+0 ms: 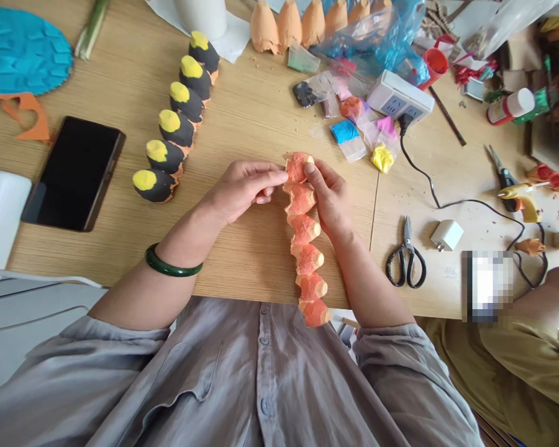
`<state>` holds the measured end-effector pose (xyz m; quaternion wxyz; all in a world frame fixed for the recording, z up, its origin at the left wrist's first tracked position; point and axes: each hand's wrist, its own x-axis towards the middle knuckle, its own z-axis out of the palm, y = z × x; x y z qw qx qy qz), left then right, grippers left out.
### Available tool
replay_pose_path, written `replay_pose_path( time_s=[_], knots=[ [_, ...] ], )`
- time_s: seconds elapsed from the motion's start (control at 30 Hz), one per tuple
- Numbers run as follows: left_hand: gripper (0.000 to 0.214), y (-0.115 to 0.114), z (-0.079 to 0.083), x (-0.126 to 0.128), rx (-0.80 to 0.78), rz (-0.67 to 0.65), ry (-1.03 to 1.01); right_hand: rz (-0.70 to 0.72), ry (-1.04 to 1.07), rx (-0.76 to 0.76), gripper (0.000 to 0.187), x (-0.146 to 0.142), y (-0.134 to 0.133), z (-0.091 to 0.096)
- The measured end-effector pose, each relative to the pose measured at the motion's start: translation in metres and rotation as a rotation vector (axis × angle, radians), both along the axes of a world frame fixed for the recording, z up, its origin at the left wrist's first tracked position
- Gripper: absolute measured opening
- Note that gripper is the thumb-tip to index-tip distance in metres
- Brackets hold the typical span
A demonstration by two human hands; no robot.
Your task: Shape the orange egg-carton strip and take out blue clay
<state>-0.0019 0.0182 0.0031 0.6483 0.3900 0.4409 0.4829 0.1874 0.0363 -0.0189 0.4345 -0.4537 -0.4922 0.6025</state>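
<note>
1. Surface: wood-grain work table [261, 124]. Landmark: orange-painted egg-carton strip [304, 248], lying lengthwise at the table's near edge, between both hands.
2. Handling: moulded pulp, judged light, fairly stiff, and fragile at the cup joints. Best held by the cup bodies, not the thin edges.
3. Grip: left hand [245, 192] and right hand [328, 198] hold the strip's far end in a narrow pinch.
4. Containers: beyond the landmark, a blue-tinted plastic bag [375, 34], contents unclear. Nearer it, small clear packets of coloured clay [345, 131].

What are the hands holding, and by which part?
The left hand and right hand hold an orange egg-carton strip by its far end cup, pinching it from either side.
</note>
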Motion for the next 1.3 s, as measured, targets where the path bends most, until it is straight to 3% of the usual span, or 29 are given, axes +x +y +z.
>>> replay_pose_path(
  time_s=[0.3,0.53,0.7,0.8,1.0,1.17,1.3],
  knots=[
    [0.037,-0.001,-0.007,-0.004,0.127,0.029,0.256,0.012,-0.058,0.064,0.052,-0.001,0.001,-0.001],
    [0.035,0.000,-0.014,-0.004,0.078,0.022,0.216,-0.010,-0.063,0.047,0.060,-0.004,-0.003,0.000],
    [0.026,0.002,-0.007,-0.004,0.029,-0.071,0.080,0.031,-0.043,-0.016,0.055,-0.002,0.000,-0.001],
    [0.035,0.003,-0.002,-0.005,-0.009,-0.120,0.024,0.011,-0.007,-0.009,0.049,-0.001,0.000,-0.001],
    [0.055,0.002,-0.004,-0.003,0.059,-0.069,0.099,-0.004,-0.043,0.052,0.049,-0.002,-0.001,-0.002],
    [0.038,0.000,-0.008,-0.001,0.069,-0.028,0.170,-0.015,0.013,0.006,0.050,-0.002,-0.001,-0.003],
    [0.021,0.001,-0.006,-0.001,-0.027,-0.063,0.081,-0.023,-0.032,0.023,0.049,-0.001,-0.001,-0.002]
  ],
)
